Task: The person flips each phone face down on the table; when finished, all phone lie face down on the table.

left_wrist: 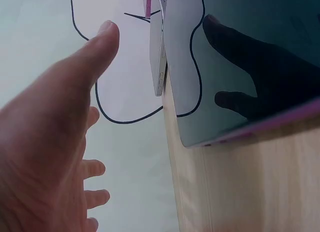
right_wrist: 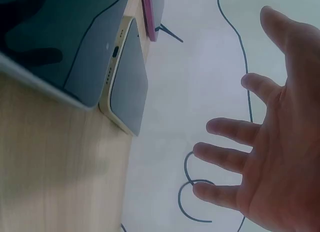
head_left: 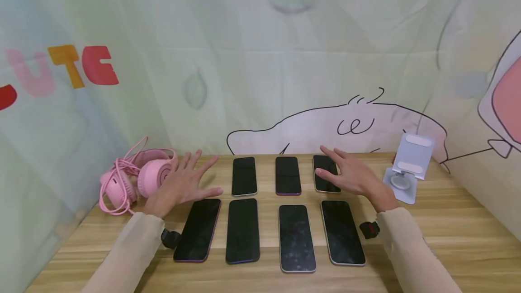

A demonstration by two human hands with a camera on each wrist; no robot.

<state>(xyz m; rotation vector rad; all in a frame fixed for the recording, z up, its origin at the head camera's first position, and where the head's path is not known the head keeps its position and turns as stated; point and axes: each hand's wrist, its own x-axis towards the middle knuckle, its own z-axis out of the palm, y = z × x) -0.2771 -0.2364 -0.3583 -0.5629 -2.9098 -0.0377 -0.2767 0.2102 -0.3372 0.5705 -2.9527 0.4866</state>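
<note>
In the head view, smartphones lie screen up in two rows on a wooden table. The back row has a left phone (head_left: 244, 176), a middle phone (head_left: 287, 175) and a right phone (head_left: 321, 184). Nearer lie a pink-edged phone (head_left: 198, 232), a blue-edged phone (head_left: 243, 232), a smudged silver-edged phone (head_left: 297, 238) and another phone (head_left: 343, 233). My left hand (head_left: 181, 184), fingers spread, hovers beyond the pink-edged phone, whose screen mirrors it in the left wrist view. Over the back right phone, partly covering it, my right hand (head_left: 354, 175) is spread too. Both hold nothing.
Pink headphones (head_left: 152, 177) with a coiled cable rest at the table's left, beside my left hand. A light blue folding phone stand (head_left: 413, 153) stands at the back right. A printed curtain (head_left: 252, 80) hangs behind the wooden table (head_left: 443, 220) and along both sides.
</note>
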